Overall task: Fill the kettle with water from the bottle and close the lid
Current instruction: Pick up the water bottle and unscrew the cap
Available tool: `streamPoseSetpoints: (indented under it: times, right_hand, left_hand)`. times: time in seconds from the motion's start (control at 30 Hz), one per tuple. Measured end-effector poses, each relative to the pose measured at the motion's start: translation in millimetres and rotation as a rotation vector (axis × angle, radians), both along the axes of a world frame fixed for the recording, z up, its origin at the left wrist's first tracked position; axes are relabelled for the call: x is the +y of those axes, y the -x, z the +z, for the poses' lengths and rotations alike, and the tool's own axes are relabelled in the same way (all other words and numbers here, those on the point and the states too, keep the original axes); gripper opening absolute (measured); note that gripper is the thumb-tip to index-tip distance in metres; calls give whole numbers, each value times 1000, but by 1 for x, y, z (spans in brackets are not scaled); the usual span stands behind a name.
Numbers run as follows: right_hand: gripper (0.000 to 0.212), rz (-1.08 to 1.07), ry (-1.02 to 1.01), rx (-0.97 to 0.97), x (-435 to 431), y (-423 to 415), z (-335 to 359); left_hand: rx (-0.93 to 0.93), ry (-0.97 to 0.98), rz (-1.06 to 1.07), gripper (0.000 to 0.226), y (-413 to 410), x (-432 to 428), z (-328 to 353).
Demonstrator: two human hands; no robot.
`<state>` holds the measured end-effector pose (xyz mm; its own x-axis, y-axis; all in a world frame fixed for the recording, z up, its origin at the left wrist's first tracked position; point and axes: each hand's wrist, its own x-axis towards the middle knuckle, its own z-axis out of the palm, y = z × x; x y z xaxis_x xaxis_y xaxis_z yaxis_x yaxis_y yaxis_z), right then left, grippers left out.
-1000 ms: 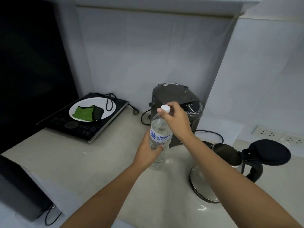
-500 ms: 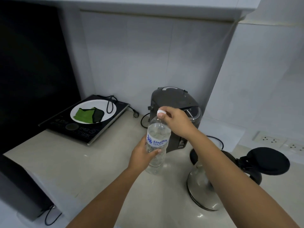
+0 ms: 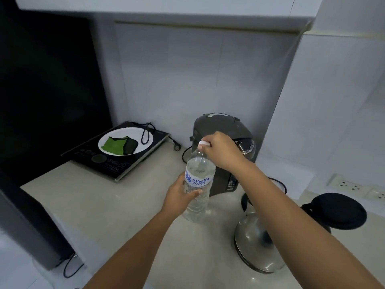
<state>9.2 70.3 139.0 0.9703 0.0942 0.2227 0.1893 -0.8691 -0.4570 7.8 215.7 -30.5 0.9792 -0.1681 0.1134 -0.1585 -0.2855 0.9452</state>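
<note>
A clear plastic water bottle [image 3: 199, 184] with a blue-lettered label stands upright on the counter at the centre. My left hand [image 3: 180, 197] is wrapped around its lower body. My right hand [image 3: 221, 152] pinches the white cap [image 3: 203, 143] on top of the bottle. To the right stands the steel kettle [image 3: 255, 243], partly hidden behind my right forearm. Its black lid [image 3: 337, 210] is flipped open to the right.
A dark grey hot-water dispenser [image 3: 220, 132] stands just behind the bottle. An induction cooker [image 3: 116, 161] at the back left carries a white plate [image 3: 125, 140] with green and black cloths. Wall sockets [image 3: 354, 187] sit at the right. A dark appliance [image 3: 27, 224] stands at the left edge.
The view has dropped and shifted a little, so the bottle and kettle appear lower. Both hands have stayed on the bottle, the right one still on the cap.
</note>
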Motion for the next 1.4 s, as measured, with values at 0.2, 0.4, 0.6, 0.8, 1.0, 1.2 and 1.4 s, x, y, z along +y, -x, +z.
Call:
streamPoseSetpoints:
  times: [0.2,0.4,0.6,0.8,1.0,1.2,1.4]
  right_hand:
    - [36,142,84,134,-10,-2,12]
    - [38,143,-38,111,-4,-7,15]
    - [28,168,-145,98,-7,-11,5]
    - [24,4,-676,-96,-1,7,-27]
    - [22,-302,-1012,-362,20,42,-77]
    - [23,-529,-993,-356,38,69,-170]
    - [20,-585,-612,-72,40,86,-256]
  left_hand:
    - [31,7,4,68,0,-1,2]
    - [46,-17,4,73,-3,2,1]
    - [38,-13,1,70,-3,2,1]
    - [29,-30,0,72,-4,3,2]
    - [11,-74,11,71,-3,5,6]
    - [-21,-128,5,71,-1,8,6]
    - [5,-152,-29,74,-3,11,11]
